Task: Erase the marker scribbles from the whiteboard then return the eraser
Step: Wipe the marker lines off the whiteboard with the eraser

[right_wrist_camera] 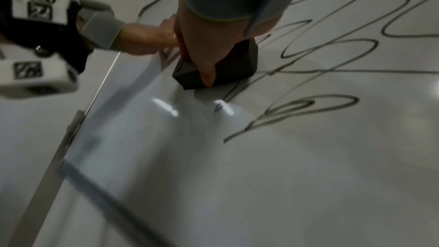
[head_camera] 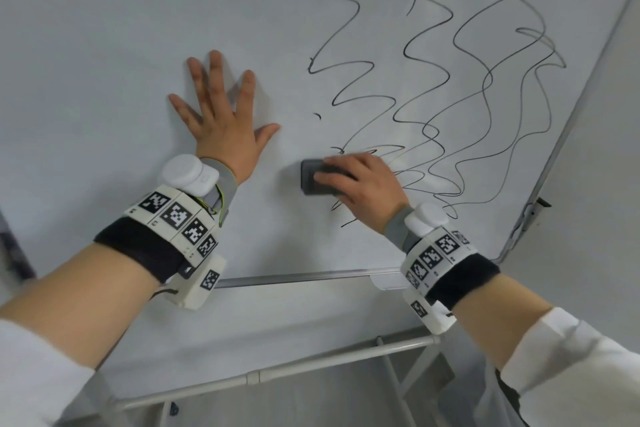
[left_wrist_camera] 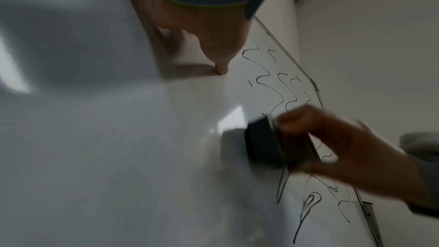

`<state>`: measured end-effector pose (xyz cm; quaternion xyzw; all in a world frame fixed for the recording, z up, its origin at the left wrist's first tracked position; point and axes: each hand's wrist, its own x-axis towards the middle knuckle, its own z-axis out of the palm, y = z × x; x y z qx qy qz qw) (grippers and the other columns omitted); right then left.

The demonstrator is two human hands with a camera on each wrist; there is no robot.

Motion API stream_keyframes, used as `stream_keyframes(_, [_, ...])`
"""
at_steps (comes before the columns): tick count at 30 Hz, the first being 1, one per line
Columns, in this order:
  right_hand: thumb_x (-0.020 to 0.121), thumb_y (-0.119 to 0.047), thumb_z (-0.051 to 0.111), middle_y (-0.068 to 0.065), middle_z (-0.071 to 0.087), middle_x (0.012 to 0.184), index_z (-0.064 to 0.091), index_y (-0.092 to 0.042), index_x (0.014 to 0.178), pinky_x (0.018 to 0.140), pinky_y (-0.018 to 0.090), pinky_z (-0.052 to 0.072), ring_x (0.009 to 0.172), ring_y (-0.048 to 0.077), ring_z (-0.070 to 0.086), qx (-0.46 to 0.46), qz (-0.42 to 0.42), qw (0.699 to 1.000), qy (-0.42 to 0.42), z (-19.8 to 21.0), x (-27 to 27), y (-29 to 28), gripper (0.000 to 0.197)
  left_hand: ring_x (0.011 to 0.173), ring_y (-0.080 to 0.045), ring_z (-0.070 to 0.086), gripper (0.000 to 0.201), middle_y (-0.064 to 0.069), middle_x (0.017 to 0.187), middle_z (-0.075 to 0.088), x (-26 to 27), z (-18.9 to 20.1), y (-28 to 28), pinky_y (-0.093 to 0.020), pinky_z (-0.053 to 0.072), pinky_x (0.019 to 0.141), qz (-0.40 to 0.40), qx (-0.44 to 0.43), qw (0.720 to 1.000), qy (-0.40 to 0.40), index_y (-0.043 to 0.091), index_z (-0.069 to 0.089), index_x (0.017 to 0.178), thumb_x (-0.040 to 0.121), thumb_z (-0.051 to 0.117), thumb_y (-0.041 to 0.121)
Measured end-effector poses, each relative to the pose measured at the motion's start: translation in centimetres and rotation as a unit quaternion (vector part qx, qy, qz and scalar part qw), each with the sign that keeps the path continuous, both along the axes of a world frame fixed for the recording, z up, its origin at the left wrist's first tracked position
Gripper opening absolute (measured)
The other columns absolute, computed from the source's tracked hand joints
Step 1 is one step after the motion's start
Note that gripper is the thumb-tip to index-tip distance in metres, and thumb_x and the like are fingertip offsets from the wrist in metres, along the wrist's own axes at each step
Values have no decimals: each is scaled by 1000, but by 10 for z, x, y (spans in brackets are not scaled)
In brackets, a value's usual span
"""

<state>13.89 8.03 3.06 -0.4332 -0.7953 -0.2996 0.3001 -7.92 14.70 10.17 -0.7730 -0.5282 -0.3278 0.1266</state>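
Eraser [head_camera: 316, 177]: gripped by right hand [head_camera: 363, 189], flat on whiteboard [head_camera: 104, 28], at scribbles' [head_camera: 450, 80] edge.
Left hand [head_camera: 221, 118]: fingers spread, holding nothing, palm on board.

One whiteboard [head_camera: 138, 28] stands before the person. One dark eraser [head_camera: 313, 180] is under the fingers of the right hand [head_camera: 367, 191]. Two hands are in view: the left hand [head_camera: 225, 114] shows five spread fingers flat on the board, to the left of the eraser. The marker scribbles [head_camera: 450, 87], above and to the right of the right hand, overlap too much to count surely; about four or five wavy lines. Each wrist carries one tracking band, two in all.
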Motion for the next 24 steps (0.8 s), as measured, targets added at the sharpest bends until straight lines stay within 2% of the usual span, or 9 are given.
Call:
stream_keyframes(4, [69, -8, 74, 8, 62, 117, 63, -19, 112, 81, 40, 47, 92, 33, 57, 57, -40, 993, 96, 48, 1, 6, 46, 139, -46, -10, 74, -25, 152, -7, 3, -2, 0, -70, -3, 104, -3, 6, 1000, -2, 14, 15, 145, 89, 47, 50])
stream_keyframes(6, [68, -6, 75, 9, 61, 117, 65, -16, 111, 83, 38, 46, 93, 32, 55, 77, -54, 988, 123, 58, 0, 7, 46, 138, -47, -10, 75, -26, 152, -7, 4, -1, -1, -70, -3, 104, 0, 8, 1000, -1, 13, 14, 145, 89, 46, 50])
stream_keyframes(9, [70, -7, 72, 8, 62, 117, 65, -18, 110, 83, 37, 45, 93, 29, 53, 85, -41, 989, 113, 40, -4, 6, 42, 138, -47, -10, 75, -26, 152, -7, 3, 0, -3, -70, -3, 104, 2, 7, 1000, -4, 13, 15, 145, 89, 46, 50])
stream_keyframes(13, [78, -12, 63, 7, 64, 115, 60, -23, 113, 78, 41, 48, 90, 32, 57, 48, -15, 998, 44, 9, -6, 4, 37, 139, -47, -8, 74, -26, 152, -4, 3, -2, -3, -71, -1, 104, 2, 11, 1000, -3, 12, 18, 144, 88, 48, 51])
stream_keyframes(15, [75, -11, 66, 7, 63, 116, 61, -23, 114, 77, 42, 49, 90, 33, 58, 41, -22, 998, 52, 22, -5, 5, 40, 139, -46, -7, 74, -25, 153, -2, 3, 0, -2, -71, 0, 104, 6, 13, 1000, -1, 13, 21, 143, 87, 48, 53])
stream_keyframes(20, [72, -7, 73, 13, 59, 120, 64, -14, 116, 82, 41, 48, 93, 37, 57, 81, -71, 982, 158, 77, -6, 12, 46, 140, -45, -3, 65, -23, 153, 5, 4, 5, -5, -70, 5, 104, 18, 13, 1000, 1, 13, 26, 142, 91, 42, 51])
stream_keyframes(22, [70, -6, 74, 14, 59, 119, 63, -13, 116, 81, 41, 48, 91, 38, 57, 92, -75, 979, 167, 79, -13, 15, 47, 140, -44, -4, 62, -22, 153, 4, 5, 6, -7, -70, 6, 105, 29, 4, 1000, 6, 14, 25, 142, 93, 40, 48])
stream_keyframes(24, [72, -8, 71, 14, 59, 119, 63, -14, 116, 80, 42, 48, 89, 38, 57, 86, -62, 984, 143, 66, -21, 16, 45, 140, -43, -5, 60, -21, 153, 4, 5, 7, -7, -69, 5, 105, 32, -1, 999, 4, 14, 25, 142, 93, 40, 47])
